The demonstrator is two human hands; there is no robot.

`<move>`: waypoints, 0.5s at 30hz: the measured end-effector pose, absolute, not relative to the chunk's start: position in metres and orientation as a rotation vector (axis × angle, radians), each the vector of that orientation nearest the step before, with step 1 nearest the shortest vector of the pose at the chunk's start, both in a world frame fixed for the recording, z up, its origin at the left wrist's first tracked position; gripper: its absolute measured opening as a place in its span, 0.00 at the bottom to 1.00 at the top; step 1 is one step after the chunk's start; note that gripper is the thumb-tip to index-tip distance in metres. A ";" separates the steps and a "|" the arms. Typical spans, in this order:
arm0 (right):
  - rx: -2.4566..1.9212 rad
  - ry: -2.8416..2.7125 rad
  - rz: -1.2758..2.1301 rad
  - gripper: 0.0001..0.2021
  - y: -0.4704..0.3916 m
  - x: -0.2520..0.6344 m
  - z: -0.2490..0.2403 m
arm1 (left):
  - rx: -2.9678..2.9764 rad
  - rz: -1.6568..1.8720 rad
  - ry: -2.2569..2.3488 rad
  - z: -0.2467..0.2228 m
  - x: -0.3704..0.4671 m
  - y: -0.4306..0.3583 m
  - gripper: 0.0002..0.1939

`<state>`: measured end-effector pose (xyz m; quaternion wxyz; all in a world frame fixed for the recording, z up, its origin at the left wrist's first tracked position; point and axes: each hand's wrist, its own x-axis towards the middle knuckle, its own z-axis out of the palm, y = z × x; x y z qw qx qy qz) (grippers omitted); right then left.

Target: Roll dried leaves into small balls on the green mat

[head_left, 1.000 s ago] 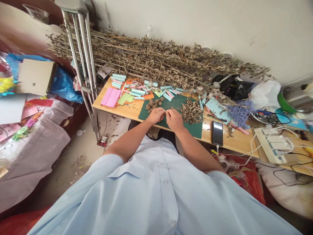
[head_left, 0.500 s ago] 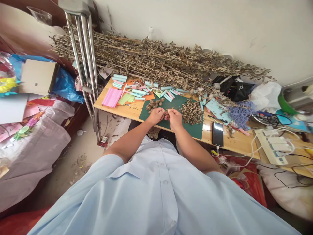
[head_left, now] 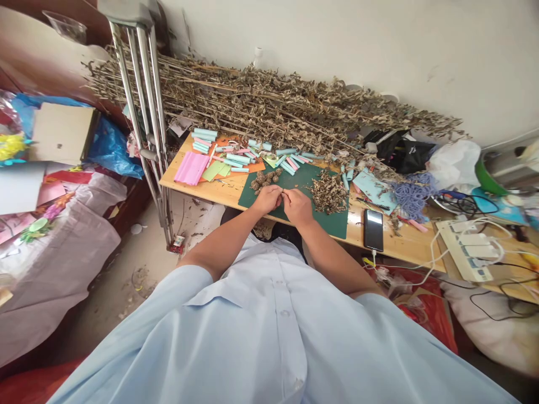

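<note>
My left hand [head_left: 268, 200] and my right hand [head_left: 297, 207] meet fingertip to fingertip over the near edge of a green cutting mat [head_left: 334, 225]. Both are closed, with fingers curled in a pinch; whatever lies between them is too small or hidden to make out. Just beyond my left hand rests a cluster of brown, crumpled balls [head_left: 264, 179], seemingly of dried leaf. A loose heap of dried leaves [head_left: 329, 192] lies on the mat to the right of my right hand.
Long dried plant stalks [head_left: 252, 95] span the table's back. Rolled paper tubes [head_left: 238, 159] and a pink paper stack [head_left: 191, 168] lie left. A charging phone [head_left: 373, 230] and a power strip [head_left: 465, 252] are right. Metal crutches [head_left: 145, 112] stand at the table's left end.
My right hand has moved slightly left and turned inward, so its fingertips now meet those of my left hand. The leaf heap and the balls look the same.
</note>
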<state>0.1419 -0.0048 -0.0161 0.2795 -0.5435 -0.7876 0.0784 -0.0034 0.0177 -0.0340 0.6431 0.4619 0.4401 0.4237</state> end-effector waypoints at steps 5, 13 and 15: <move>-1.501 -2.157 0.176 0.15 0.000 0.144 -0.016 | 1.037 0.934 0.985 -0.032 -0.005 0.017 0.14; -1.519 -1.911 0.475 0.11 0.006 0.148 -0.019 | 1.084 0.916 0.996 -0.028 -0.003 0.017 0.10; -1.497 -1.892 0.500 0.12 0.005 0.148 -0.018 | 1.083 0.905 1.003 -0.028 -0.003 0.017 0.10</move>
